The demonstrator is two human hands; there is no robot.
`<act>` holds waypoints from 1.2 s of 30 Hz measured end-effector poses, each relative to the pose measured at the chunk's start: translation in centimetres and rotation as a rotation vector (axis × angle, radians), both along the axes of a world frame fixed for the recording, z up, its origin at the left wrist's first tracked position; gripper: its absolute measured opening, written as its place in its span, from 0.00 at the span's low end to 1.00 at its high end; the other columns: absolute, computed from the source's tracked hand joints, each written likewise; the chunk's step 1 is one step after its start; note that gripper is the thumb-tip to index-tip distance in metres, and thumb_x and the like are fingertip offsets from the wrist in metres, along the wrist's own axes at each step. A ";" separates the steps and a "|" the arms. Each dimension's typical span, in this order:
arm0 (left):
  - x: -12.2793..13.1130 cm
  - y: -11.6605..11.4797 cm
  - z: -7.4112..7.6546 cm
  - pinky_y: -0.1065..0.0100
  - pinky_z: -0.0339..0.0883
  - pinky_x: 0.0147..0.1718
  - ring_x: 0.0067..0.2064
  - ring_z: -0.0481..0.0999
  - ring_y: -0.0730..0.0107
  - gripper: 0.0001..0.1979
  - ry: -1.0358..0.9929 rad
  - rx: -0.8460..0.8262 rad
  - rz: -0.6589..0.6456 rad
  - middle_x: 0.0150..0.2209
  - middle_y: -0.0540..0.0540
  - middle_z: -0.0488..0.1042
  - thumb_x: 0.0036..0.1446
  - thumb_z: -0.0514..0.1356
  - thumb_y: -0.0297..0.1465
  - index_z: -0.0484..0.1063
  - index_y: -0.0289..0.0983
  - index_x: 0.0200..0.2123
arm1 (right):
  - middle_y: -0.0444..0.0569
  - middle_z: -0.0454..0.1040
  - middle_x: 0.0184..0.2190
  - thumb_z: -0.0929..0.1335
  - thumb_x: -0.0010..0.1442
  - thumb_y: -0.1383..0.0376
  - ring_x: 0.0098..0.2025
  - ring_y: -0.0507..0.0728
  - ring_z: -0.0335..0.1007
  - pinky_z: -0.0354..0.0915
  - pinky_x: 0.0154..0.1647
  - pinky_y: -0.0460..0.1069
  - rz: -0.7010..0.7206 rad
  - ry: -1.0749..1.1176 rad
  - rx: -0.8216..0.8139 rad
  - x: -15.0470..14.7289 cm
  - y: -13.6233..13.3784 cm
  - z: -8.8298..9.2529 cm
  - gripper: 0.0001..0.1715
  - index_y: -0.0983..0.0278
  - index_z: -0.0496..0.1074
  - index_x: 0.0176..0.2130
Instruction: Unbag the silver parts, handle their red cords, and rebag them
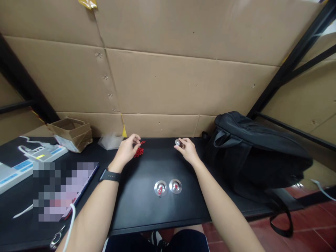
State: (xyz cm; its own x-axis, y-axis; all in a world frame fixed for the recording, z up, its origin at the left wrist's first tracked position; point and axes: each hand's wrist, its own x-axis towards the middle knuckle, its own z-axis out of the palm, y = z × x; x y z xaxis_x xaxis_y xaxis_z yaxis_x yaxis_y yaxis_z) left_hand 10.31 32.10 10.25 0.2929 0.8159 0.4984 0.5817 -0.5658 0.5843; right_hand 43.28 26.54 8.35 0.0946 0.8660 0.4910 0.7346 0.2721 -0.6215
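Both my arms reach to the far side of a black table (pixel 136 206). My left hand (pixel 127 149), with a black watch on the wrist, is closed in a pinch on a bunch of red string (pixel 139 150) that hangs from the fingers. My right hand (pixel 187 148) is closed on a small round silver metal piece (pixel 177 142), held just above the table. Nearer to me, two silver metal discs (pixel 168 187) with red string through their centres lie side by side on the table, apart from both hands.
A black backpack (pixel 257 154) fills the table's right end. At the left are a torn cardboard box (pixel 71 133), a clear plastic bag (pixel 110 140), a white power strip (pixel 28 157) and a blurred book. A cardboard wall stands behind. A red tiled floor shows at right.
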 end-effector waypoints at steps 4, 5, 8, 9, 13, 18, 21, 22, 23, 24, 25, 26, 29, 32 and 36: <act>-2.6 1.0 -0.5 0.63 0.70 0.43 0.39 0.79 0.64 0.09 0.039 -0.086 -0.017 0.37 0.46 0.79 0.54 0.60 0.32 0.69 0.40 0.40 | 0.52 0.74 0.46 0.72 0.60 0.57 0.48 0.60 0.72 0.66 0.53 0.54 -0.116 -0.101 -0.092 1.9 0.4 -0.6 0.24 0.60 0.75 0.55; -2.9 1.1 -0.6 0.63 0.71 0.42 0.38 0.80 0.64 0.09 0.056 -0.123 -0.044 0.36 0.47 0.79 0.54 0.60 0.32 0.69 0.40 0.40 | 0.52 0.75 0.47 0.72 0.59 0.57 0.50 0.61 0.71 0.65 0.53 0.54 -0.141 -0.115 -0.121 2.1 0.4 -0.7 0.24 0.58 0.76 0.54; -3.1 1.1 -0.8 0.64 0.72 0.39 0.36 0.80 0.65 0.09 0.103 -0.210 -0.132 0.35 0.47 0.79 0.52 0.60 0.31 0.70 0.40 0.39 | 0.50 0.77 0.46 0.73 0.57 0.55 0.50 0.61 0.72 0.66 0.52 0.54 -0.171 -0.119 -0.191 2.5 0.4 -1.2 0.22 0.57 0.78 0.51; -3.0 1.1 -0.9 0.65 0.72 0.39 0.35 0.79 0.65 0.09 0.115 -0.222 -0.150 0.34 0.48 0.79 0.52 0.60 0.30 0.71 0.40 0.39 | 0.50 0.77 0.45 0.74 0.56 0.56 0.49 0.60 0.73 0.66 0.51 0.54 -0.168 -0.117 -0.205 2.6 0.4 -1.3 0.22 0.57 0.78 0.50; -1.9 0.8 -0.7 0.64 0.70 0.40 0.37 0.78 0.64 0.09 0.158 -0.139 -0.135 0.35 0.47 0.78 0.50 0.59 0.27 0.73 0.39 0.37 | 0.50 0.77 0.45 0.75 0.54 0.57 0.49 0.60 0.73 0.66 0.50 0.52 -0.163 -0.144 -0.235 2.7 0.5 -1.6 0.21 0.57 0.79 0.48; 1.5 -2.0 1.1 0.66 0.68 0.40 0.37 0.74 0.67 0.10 0.176 -0.082 -0.284 0.37 0.47 0.77 0.54 0.62 0.29 0.76 0.39 0.41 | 0.51 0.76 0.48 0.73 0.57 0.53 0.51 0.61 0.71 0.65 0.52 0.52 -0.172 -0.219 -0.269 2.2 0.4 -1.2 0.21 0.56 0.79 0.50; 4.2 -4.9 2.0 0.71 0.67 0.40 0.40 0.74 0.68 0.15 0.340 -0.316 -0.750 0.39 0.50 0.76 0.49 0.70 0.33 0.79 0.43 0.42 | 0.52 0.75 0.51 0.69 0.62 0.51 0.54 0.63 0.69 0.64 0.53 0.53 -0.203 -0.237 -0.258 1.8 0.1 -0.7 0.22 0.57 0.77 0.52; 5.0 -5.8 2.1 0.72 0.66 0.39 0.40 0.74 0.69 0.19 0.408 -0.370 -0.850 0.40 0.51 0.76 0.45 0.73 0.34 0.79 0.45 0.44 | 0.53 0.74 0.52 0.68 0.63 0.51 0.54 0.64 0.68 0.64 0.53 0.54 -0.218 -0.238 -0.252 1.7 0.0 -0.6 0.23 0.58 0.77 0.52; 5.7 -6.6 2.1 0.73 0.66 0.38 0.40 0.73 0.69 0.23 0.465 -0.408 -0.904 0.40 0.51 0.76 0.41 0.75 0.33 0.79 0.46 0.45 | 0.53 0.74 0.52 0.67 0.63 0.52 0.55 0.64 0.67 0.64 0.53 0.54 -0.230 -0.238 -0.246 1.6 -0.1 -0.5 0.23 0.58 0.76 0.53; 6.3 -7.1 1.9 0.74 0.65 0.36 0.39 0.73 0.69 0.26 0.509 -0.426 -0.925 0.39 0.52 0.75 0.38 0.76 0.33 0.80 0.47 0.44 | 0.54 0.73 0.52 0.67 0.64 0.52 0.54 0.64 0.66 0.64 0.53 0.54 -0.239 -0.237 -0.242 1.5 -0.1 -0.4 0.22 0.59 0.76 0.53; 6.7 -7.5 1.7 0.74 0.65 0.35 0.38 0.73 0.70 0.25 0.529 -0.428 -0.922 0.38 0.52 0.75 0.36 0.77 0.32 0.81 0.47 0.43 | 0.55 0.73 0.52 0.67 0.64 0.53 0.54 0.64 0.66 0.63 0.54 0.55 -0.241 -0.237 -0.238 1.5 -0.2 -0.4 0.22 0.60 0.76 0.52; 7.1 -7.8 1.5 0.74 0.64 0.35 0.37 0.73 0.70 0.23 0.529 -0.419 -0.913 0.37 0.52 0.75 0.37 0.77 0.32 0.81 0.47 0.41 | 0.55 0.73 0.51 0.67 0.64 0.54 0.54 0.64 0.66 0.63 0.54 0.55 -0.240 -0.236 -0.232 1.5 -0.2 -0.4 0.21 0.60 0.76 0.52; 7.7 -7.6 1.0 0.74 0.64 0.35 0.36 0.75 0.71 0.09 0.456 -0.365 -0.911 0.35 0.50 0.78 0.46 0.73 0.35 0.83 0.44 0.34 | 0.54 0.73 0.49 0.68 0.63 0.57 0.53 0.63 0.66 0.63 0.56 0.55 -0.217 -0.220 -0.170 1.2 -0.1 -0.3 0.18 0.61 0.77 0.50; 7.4 -6.9 1.0 0.74 0.64 0.35 0.34 0.78 0.71 0.06 0.378 -0.359 -0.863 0.33 0.49 0.81 0.52 0.70 0.36 0.84 0.42 0.33 | 0.52 0.73 0.48 0.68 0.63 0.61 0.52 0.61 0.67 0.63 0.56 0.55 -0.098 -0.197 -0.075 0.4 -0.6 0.4 0.14 0.61 0.77 0.47; 6.3 -5.9 1.6 0.73 0.65 0.34 0.33 0.81 0.68 0.07 0.273 -0.357 -0.629 0.31 0.49 0.83 0.55 0.67 0.36 0.84 0.41 0.35 | 0.50 0.76 0.44 0.70 0.61 0.63 0.41 0.56 0.72 0.68 0.45 0.51 0.317 -0.169 -0.094 -1.7 -2.4 1.9 0.14 0.61 0.77 0.47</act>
